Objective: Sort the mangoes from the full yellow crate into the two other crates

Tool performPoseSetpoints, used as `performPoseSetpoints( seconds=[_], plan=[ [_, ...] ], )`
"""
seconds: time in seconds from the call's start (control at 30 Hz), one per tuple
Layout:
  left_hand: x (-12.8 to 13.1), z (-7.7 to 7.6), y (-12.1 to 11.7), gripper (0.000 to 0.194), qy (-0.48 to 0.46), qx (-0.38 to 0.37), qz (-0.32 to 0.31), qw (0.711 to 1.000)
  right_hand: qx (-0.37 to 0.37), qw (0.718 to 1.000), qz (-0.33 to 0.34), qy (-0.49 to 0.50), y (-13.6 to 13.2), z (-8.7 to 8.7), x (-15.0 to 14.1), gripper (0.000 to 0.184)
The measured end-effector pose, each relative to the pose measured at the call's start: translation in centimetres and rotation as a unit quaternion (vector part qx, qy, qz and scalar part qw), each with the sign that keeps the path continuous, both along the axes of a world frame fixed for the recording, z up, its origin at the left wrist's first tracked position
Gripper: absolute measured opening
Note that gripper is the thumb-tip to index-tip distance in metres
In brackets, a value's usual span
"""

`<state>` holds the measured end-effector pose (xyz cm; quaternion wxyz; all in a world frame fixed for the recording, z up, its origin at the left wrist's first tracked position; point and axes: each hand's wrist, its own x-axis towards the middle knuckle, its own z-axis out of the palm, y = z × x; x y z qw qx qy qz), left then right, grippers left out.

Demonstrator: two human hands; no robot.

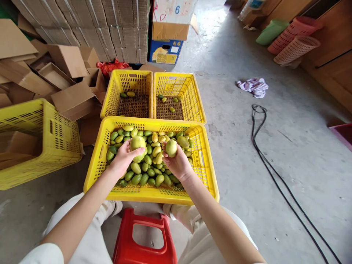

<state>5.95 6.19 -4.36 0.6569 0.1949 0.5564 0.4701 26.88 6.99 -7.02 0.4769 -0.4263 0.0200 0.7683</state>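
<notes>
A wide yellow plastic crate (pixel 154 198) in front of me holds many small oval fruits (pixel 136 168), green to yellow; their exact kind is unclear. Over its left half, my left hand (pixel 125 157) is closed around a larger pale-green fruit (pixel 135 142), its thumb across the front. Another green fruit (pixel 139 157) shows just under that thumb; I cannot tell whether the hand grips it too. My right hand (pixel 178 165) holds up a single round yellow-green fruit (pixel 171 148) in its fingers, above the crate's right half.
Behind stand two yellow crates (pixel 127 77) (pixel 178 79) with a few fruits inside. Left are another yellow crate (pixel 62 132) and loose cardboard boxes (pixel 73 97). A red stool (pixel 144 242) is between my legs. A black cable (pixel 271 168) and a cloth (pixel 253 87) lie on the right floor.
</notes>
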Motion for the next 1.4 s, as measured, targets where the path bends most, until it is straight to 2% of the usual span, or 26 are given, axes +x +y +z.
performPoseSetpoints(
  seconds=[0.1, 0.2, 0.37, 0.57, 0.67, 0.77, 0.83, 1.07, 1.17, 1.27, 1.4],
  plan=[
    [0.1, 0.1, -0.1, 0.059, 0.009, 0.008, -0.012, 1.0, -0.01, 1.0, 0.004, -0.009, 0.0, 0.4, -0.2, 0.021],
    [0.1, 0.1, -0.2, 0.063, 0.007, 0.012, -0.001, 1.0, -0.021, 1.0, 0.019, 0.0, 0.0, 0.9, -0.4, 0.021],
    [-0.1, 0.0, -0.2, 0.067, -0.031, 0.014, -0.02, 0.999, -0.042, 0.999, 0.024, -0.003, 0.0, 1.1, -0.5, 0.031],
    [-0.2, 0.2, -0.3, 0.062, -0.012, 0.027, -0.068, 0.997, 0.012, 0.999, 0.041, 0.03, -0.1, 0.1, 0.2, 0.032],
    [-0.4, 0.5, -0.3, 0.056, -0.029, 0.033, -0.09, 0.995, 0.025, 0.999, 0.034, 0.033, -0.2, 0.2, 0.3, 0.029],
    [-0.5, 0.8, -0.3, 0.059, -0.06, 0.039, -0.1, 0.992, 0.033, 0.999, 0.033, 0.016, -0.4, 0.6, 0.3, 0.019],
    [-0.4, 0.8, -0.4, 0.059, -0.051, 0.034, -0.104, 0.993, 0.047, 0.998, 0.044, 0.005, -0.5, 0.6, 0.2, 0.02],
    [-0.3, -0.2, -0.6, 0.069, -0.01, 0.016, -0.062, 0.998, 0.074, 0.995, 0.045, -0.041, -0.5, 0.1, -0.1, 0.031],
    [-0.3, -0.3, -0.5, 0.07, 0.01, 0.011, -0.059, 0.998, 0.078, 0.994, 0.048, -0.053, -0.5, 0.3, -0.2, 0.028],
    [-0.2, -0.2, -0.4, 0.062, 0.012, 0.015, -0.038, 0.999, 0.066, 0.995, 0.058, -0.038, -0.4, 0.4, -0.2, 0.023],
    [-0.2, -0.1, -0.2, 0.064, 0.006, 0.013, -0.025, 1.0, 0.042, 0.998, 0.041, -0.025, -0.4, -0.1, 0.0, 0.015]
  ],
)
